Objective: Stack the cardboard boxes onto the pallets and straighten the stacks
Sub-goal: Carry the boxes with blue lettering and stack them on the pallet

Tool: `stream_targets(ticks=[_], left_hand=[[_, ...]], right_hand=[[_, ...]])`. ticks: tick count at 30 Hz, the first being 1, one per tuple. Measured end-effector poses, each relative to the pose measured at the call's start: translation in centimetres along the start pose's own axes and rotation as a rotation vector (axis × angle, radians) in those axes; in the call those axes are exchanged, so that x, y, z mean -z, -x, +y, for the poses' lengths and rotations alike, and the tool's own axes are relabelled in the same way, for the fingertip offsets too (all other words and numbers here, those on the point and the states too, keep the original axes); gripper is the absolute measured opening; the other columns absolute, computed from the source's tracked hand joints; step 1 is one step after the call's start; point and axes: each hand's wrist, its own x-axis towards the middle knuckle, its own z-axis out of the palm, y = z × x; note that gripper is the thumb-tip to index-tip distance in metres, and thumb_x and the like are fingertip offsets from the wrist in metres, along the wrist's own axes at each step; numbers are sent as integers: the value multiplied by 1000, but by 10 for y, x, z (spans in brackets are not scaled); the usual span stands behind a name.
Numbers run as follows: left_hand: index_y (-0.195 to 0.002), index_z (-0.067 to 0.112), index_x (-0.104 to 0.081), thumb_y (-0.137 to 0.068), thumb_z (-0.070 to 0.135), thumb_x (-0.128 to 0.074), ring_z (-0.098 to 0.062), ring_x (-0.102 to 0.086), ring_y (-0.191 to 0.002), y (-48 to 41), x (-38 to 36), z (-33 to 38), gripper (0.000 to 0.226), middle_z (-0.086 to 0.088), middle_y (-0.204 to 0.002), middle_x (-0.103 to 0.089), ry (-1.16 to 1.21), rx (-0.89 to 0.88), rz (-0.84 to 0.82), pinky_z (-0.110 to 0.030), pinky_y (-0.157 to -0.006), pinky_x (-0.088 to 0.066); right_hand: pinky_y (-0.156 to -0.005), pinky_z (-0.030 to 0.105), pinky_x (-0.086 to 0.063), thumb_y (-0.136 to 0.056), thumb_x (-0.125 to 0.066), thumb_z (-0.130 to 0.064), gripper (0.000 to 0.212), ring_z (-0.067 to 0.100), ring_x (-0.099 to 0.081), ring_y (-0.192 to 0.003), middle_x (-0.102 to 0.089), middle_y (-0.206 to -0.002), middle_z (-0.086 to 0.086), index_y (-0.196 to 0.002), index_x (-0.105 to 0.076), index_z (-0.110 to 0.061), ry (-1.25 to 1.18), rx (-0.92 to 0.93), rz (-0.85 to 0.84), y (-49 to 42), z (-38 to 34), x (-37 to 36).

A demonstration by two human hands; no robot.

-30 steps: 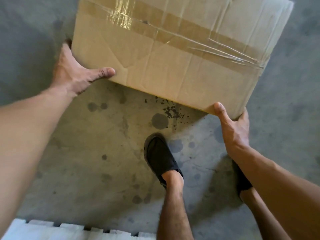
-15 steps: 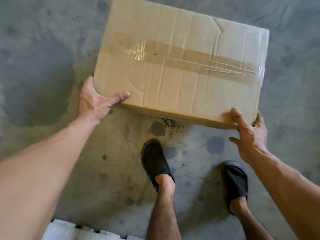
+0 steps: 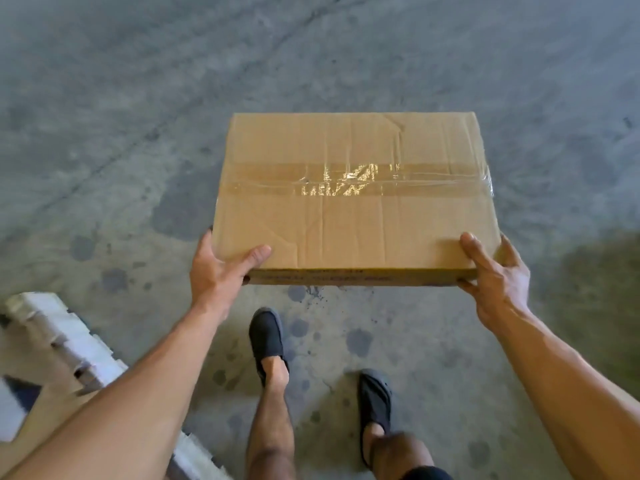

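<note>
A brown cardboard box [image 3: 353, 216], sealed with a strip of clear tape across its top, is held level in the air in front of me. My left hand [image 3: 221, 271] grips its near left corner, thumb lying on the top face and fingers under the side. My right hand [image 3: 495, 275] grips the near right corner, with the thumb on top and fingers curled under the front edge. A white pallet [image 3: 59, 344] shows at the lower left, partly hidden by my left forearm.
Stained grey concrete floor [image 3: 138, 98] stretches ahead and to both sides. My two feet in dark slip-on shoes [image 3: 266, 337] stand below the box. A dark damp patch lies at the right edge.
The box has come up off the floor and levelled out, now squared to me. Both hands stayed on its near corners. The view swung so more of the white pallet shows at the left.
</note>
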Motion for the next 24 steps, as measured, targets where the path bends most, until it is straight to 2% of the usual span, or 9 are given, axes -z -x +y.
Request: stream_targets(ticks=[2, 4, 8, 10, 13, 17, 21, 24], left_hand=[[-120, 26, -60, -40, 63, -95, -20, -73, -97, 52, 5, 22, 95, 3, -108, -73, 122, 14, 62, -51, -71, -63], [-120, 27, -61, -40, 63, -95, -17, -73, -97, 103, 11, 40, 94, 5, -107, -74, 212, 16, 127, -52, -74, -63], [-130, 33, -59, -45, 59, -97, -14, -71, -102, 190, 32, 59, 96, 11, -114, -72, 311, -5, 217, -50, -84, -61], [-139, 33, -53, -43, 60, -97, -17, -70, -107, 229, 46, 63, 109, 9, -122, -70, 357, -14, 245, -51, -87, -59], [-135, 31, -57, -41, 66, -96, -19, -70, -108, 291, 68, 68, 108, 8, -119, -71, 371, -75, 295, -52, -87, -59], [-143, 29, -51, -38, 68, -95, -19, -67, -112, 390, 102, 56, 120, 5, -127, -67, 401, -120, 384, -50, -88, -59], [-134, 31, -57, -40, 65, -96, -22, -70, -107, 497, 134, 17, 108, 5, -120, -71, 410, -57, 487, -52, -79, -61], [-126, 33, -60, -41, 67, -94, -20, -70, -105, 565, 148, -4, 98, 7, -116, -71, 371, -60, 556, -49, -84, -60]], right_hand=[[-84, 48, -60, -73, -86, -40, 82, 23, -63, -108, -59, -111, -13, -146, -50, -28, 1, 55, -15, 24, -40, 23], [-93, 54, -57, -69, -86, -45, 86, 26, -61, -112, -58, -107, -14, -146, -50, -28, 1, 107, -29, 52, -74, 45], [-95, 56, -55, -54, -86, -52, 102, 29, -59, -116, -55, -127, -4, -147, -50, -29, 11, 191, -87, 107, -120, 88], [-95, 55, -55, -52, -87, -51, 106, 29, -60, -116, -53, -136, -1, -148, -48, -31, 1, 226, -128, 137, -133, 111], [-95, 54, -56, -52, -85, -52, 108, 29, -60, -112, -55, -128, 0, -149, -48, -23, 14, 272, -185, 179, -136, 147], [-92, 53, -57, -65, -88, -48, 99, 29, -60, -111, -53, -121, -2, -149, -46, -18, 4, 319, -281, 231, -119, 199], [-90, 55, -57, -68, -88, -48, 98, 31, -61, -111, -54, -121, -2, -150, -45, -18, 96, 307, -375, 282, -90, 246], [-89, 56, -58, -66, -88, -51, 98, 33, -63, -110, -60, -126, 3, -149, -47, -20, 143, 307, -443, 309, -69, 269]])
